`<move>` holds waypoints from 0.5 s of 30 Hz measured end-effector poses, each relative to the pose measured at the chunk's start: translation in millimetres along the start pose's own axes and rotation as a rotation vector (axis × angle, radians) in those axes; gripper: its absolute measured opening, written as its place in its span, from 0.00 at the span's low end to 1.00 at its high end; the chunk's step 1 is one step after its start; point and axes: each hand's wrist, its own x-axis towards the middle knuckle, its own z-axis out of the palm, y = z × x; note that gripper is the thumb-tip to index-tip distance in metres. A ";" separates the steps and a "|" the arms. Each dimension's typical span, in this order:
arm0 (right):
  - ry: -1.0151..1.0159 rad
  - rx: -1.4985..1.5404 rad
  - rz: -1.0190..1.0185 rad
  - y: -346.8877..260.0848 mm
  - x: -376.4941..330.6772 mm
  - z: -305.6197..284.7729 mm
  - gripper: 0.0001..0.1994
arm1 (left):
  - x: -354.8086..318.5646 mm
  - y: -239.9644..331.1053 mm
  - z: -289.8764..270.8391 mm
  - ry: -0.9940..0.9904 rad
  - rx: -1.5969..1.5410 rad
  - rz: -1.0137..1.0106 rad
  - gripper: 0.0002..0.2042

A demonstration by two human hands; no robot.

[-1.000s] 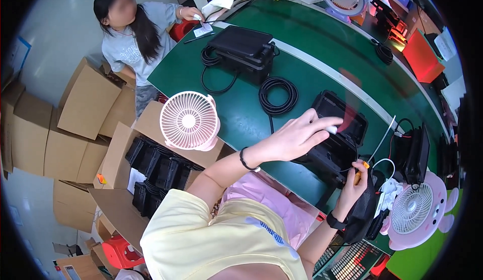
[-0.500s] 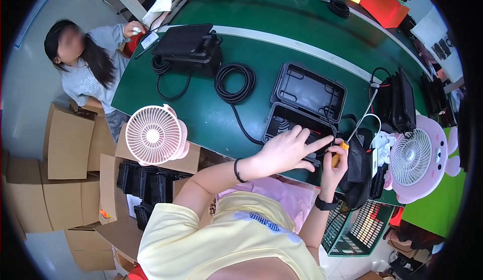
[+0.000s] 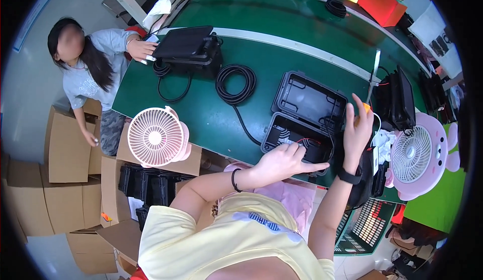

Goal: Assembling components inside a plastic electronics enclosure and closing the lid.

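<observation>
An open black plastic case (image 3: 308, 97) lies on the green table (image 3: 211, 114) in front of me, lid raised at the back, red and black wires in its lower half. My left hand (image 3: 282, 161) rests on the case's near edge with the index finger stretched out to the right. My right hand (image 3: 358, 129) is raised beside the case's right end and grips a screwdriver with an orange handle (image 3: 367, 108); its metal shaft (image 3: 374, 71) points up and away.
A coiled black cable (image 3: 235, 82) and a second black case (image 3: 187, 48) lie further back. A seated person's hand (image 3: 140, 49) touches that case. Pink fans (image 3: 157, 138) (image 3: 415, 154) stand left and right. Cardboard boxes (image 3: 65, 144) sit on the floor.
The view has shifted, so the case sits more central. My right hand lifted the screwdriver up beside the case. My left hand stays at the near edge, with its finger pointing right.
</observation>
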 end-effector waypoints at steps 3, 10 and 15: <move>-0.144 -0.142 0.112 0.4 8.1 7.2 0.16 | -0.6 1.1 2.7 -0.007 -0.057 -0.005 0.32; -0.048 0.125 -0.001 13.3 1.8 -0.2 0.12 | 2.8 3.2 4.1 -0.147 -0.187 -0.102 0.16; 0.075 0.252 -0.083 -19.5 -16.4 -25.0 0.10 | 21.3 -16.7 -5.0 -0.213 -0.394 -0.214 0.18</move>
